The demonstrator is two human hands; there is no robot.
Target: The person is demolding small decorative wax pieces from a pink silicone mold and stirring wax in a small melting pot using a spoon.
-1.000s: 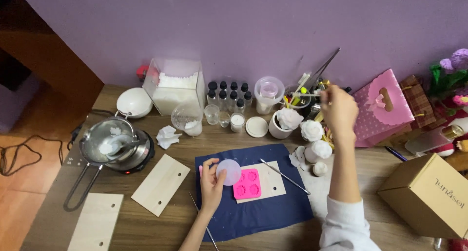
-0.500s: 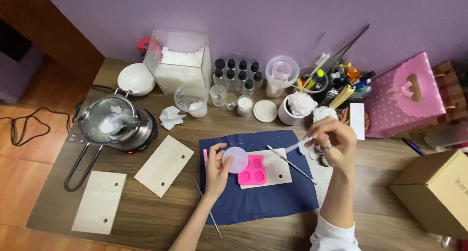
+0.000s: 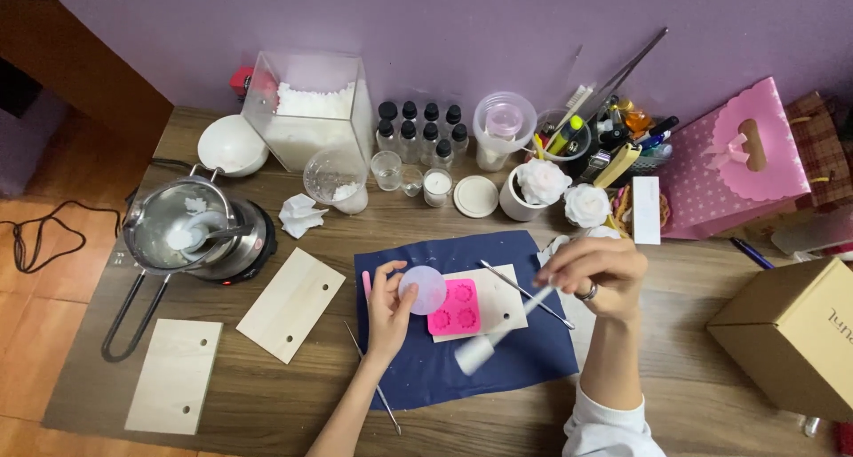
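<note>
Her right hand (image 3: 597, 275) has come down from the pen pots and now pinches a white pipette (image 3: 498, 331), bulb end hanging low toward her. The left hand (image 3: 388, 302) pinches a small translucent round dish (image 3: 422, 289) at its fingertips, just beside the pink flower mould (image 3: 454, 307), which lies between both hands on the navy cloth (image 3: 515, 359)

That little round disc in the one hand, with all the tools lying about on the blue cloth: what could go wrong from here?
1. The left hand pinches the translucent disc only at its edge, above the pink silicone mould; it might slip and drop there.
2. The right hand holds a white-tipped tool low across the wooden board; a sweep could knock the metal pick.
3. The pot on the hotplate has its long handle jutting toward the table edge, easy to bump.
</note>
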